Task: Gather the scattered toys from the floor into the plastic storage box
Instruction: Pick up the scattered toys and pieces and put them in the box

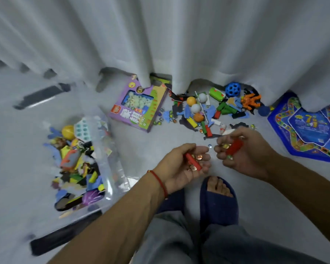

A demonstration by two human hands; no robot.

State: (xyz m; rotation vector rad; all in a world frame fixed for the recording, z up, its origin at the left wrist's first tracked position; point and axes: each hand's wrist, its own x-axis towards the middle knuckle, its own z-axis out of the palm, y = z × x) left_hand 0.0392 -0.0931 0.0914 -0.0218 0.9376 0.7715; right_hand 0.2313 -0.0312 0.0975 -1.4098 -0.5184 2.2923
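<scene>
Both hands are up in the middle of the view, palms turned up, each with a little haul of toys in it. The left hand (pixel 187 162) has its fingers loosely cupped around a small red rectangular block (pixel 193 161) lying across the palm, with a few shiny amber marbles (pixel 194 167) tucked under it. The right hand (pixel 242 153) is curled tighter, gripping a chunkier red block (pixel 234 147) plus several glassy yellow-green marbles (pixel 224 146) caught in the bent fingers. One clear blue marble (pixel 210 146) sits in the gap between the two hands; can't tell if it's on the floor or in mid-air. There's a red string bracelet (pixel 159 180) on the left wrist. The clear plastic storage box (pixel 112 168) sits on the pale floor at near left, already piled with colourful foam pieces, a yellow ball (pixel 68 131) and a white-and-teal tray (pixel 82 130) at its far end. Further back, by the white curtain (pixel 160 35), is the rest of the mess: a purple boxed game (pixel 139 105), then to its right a scatter of white and orange ping-pong balls (pixel 195 107), green and red blocks, blue foam bits, a blue holey ball (pixel 233 89) and an orange robot figure (pixel 251 100). A blue star-shaped game board (pixel 309 130) lies at far right. Navy slippers (pixel 219 202) are down near the bottom.
</scene>
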